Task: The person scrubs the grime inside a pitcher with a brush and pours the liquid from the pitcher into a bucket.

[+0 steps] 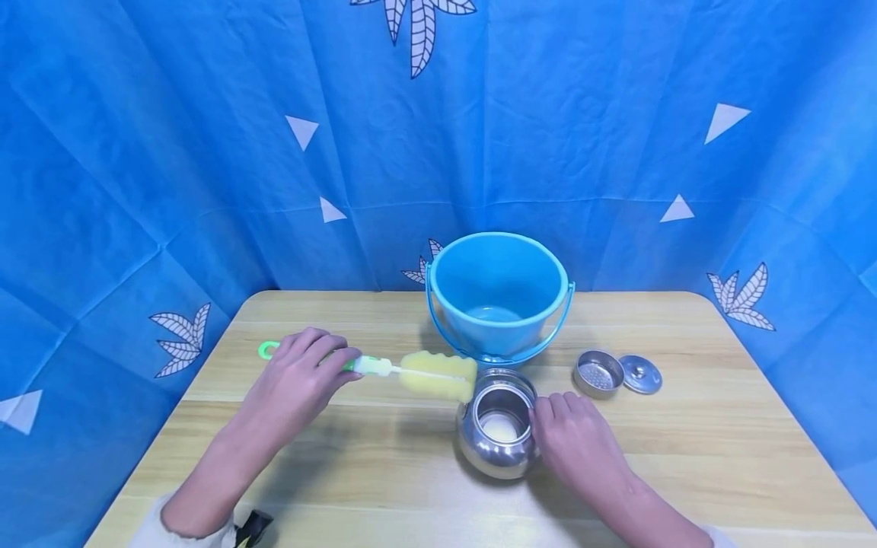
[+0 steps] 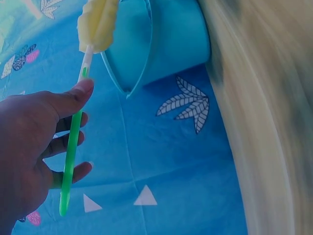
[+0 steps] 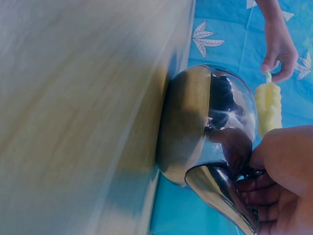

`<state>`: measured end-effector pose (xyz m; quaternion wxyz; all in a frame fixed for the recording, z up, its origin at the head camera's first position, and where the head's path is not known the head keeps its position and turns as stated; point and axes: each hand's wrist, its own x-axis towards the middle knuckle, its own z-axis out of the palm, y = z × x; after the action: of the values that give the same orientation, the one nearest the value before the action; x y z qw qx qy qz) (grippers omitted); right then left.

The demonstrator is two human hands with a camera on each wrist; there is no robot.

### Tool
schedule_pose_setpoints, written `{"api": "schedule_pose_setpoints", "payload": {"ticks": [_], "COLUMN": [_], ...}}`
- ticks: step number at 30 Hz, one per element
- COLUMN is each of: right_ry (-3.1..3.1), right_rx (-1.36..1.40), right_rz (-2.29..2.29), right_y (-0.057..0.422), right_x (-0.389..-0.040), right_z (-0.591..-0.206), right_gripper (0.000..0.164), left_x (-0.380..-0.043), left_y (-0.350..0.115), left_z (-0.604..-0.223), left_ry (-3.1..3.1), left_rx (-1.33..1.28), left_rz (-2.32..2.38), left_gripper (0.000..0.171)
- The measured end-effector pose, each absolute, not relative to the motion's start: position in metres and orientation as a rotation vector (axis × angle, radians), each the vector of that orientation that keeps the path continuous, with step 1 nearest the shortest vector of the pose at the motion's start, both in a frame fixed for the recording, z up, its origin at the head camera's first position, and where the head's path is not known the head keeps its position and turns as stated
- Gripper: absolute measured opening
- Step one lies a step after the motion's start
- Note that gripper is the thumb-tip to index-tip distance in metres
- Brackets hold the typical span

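My left hand (image 1: 301,380) holds a sponge bottle brush by its green and white handle (image 2: 71,152), thumb and fingers around it. The brush's yellow sponge head (image 1: 438,374) points right and overlaps the left edge of a steel teapot (image 1: 495,460) in the head view. Lidless, the round, shiny pot stands upright on the table, its mouth facing up. My right hand (image 1: 578,441) grips the pot's right side, fingers curled beside the spout (image 3: 215,188). In the right wrist view the sponge hangs just beyond the pot, outside its mouth.
Behind the teapot stands a light blue bucket (image 1: 493,335), its handle lowered toward the front. A small steel strainer (image 1: 596,392) and a round steel lid (image 1: 642,373) lie to the right on the wooden table (image 1: 706,449). A blue patterned cloth (image 1: 582,137) hangs around the table.
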<state>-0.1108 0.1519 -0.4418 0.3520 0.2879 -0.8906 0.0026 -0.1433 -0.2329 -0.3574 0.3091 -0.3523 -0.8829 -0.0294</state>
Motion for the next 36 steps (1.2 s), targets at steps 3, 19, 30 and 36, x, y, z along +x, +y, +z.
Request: {"api": "schedule_pose_setpoints", "payload": {"ticks": [3, 19, 30, 36], "right_ry": [-2.3, -2.304, -2.282, -2.282], "right_rx": [0.744, 0.747, 0.742, 0.744], "right_rz": [0.01, -0.008, -0.004, -0.001], "right_y": [0.152, 0.152, 0.152, 0.153], "right_x": [-0.111, -0.111, -0.111, -0.111], "right_z": [-0.442, -0.441, -0.441, -0.442], "right_gripper": [0.054, 0.055, 0.054, 0.054], "left_x": [-0.143, -0.151, -0.166, -0.171], "left_y": [-0.238, -0.272, -0.292, -0.297], "left_z": [-0.358, -0.381, -0.409, -0.422], "left_ry": [-2.35, -2.379, -2.469, -2.523], "left_rx": [-0.913, -0.822, -0.775, -0.73], "left_rz": [-0.08, -0.131, -0.17, -0.184], "left_gripper": [0.032, 0.036, 0.036, 0.032]}}
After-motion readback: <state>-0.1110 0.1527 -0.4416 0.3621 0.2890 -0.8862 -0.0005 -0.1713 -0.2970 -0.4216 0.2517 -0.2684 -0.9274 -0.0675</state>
